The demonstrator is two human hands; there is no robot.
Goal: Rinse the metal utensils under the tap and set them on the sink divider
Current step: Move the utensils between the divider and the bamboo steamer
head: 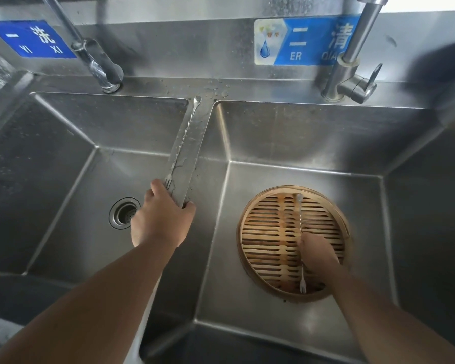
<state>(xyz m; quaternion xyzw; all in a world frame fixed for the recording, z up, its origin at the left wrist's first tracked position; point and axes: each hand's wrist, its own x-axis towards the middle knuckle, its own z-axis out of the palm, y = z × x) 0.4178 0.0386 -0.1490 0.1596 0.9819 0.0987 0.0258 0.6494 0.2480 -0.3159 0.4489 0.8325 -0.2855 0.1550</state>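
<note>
A long twisted metal bar spoon point(182, 139) with a fork end lies along the wet sink divider point(195, 143), bowl end toward the back. My left hand point(163, 216) rests on the divider's near part, fingers by the fork end; whether it grips the spoon I cannot tell. In the right basin a second twisted metal utensil point(299, 219) lies across a round bamboo steamer tray point(271, 248), fork end toward me. My right hand point(318, 252) is closed on its middle.
Two steel taps stand at the back: the left tap point(100, 67) above the left basin, the right tap point(350, 72) above the right one; neither shows running water. A drain point(124, 212) sits in the left basin floor. Blue signs hang on the backsplash.
</note>
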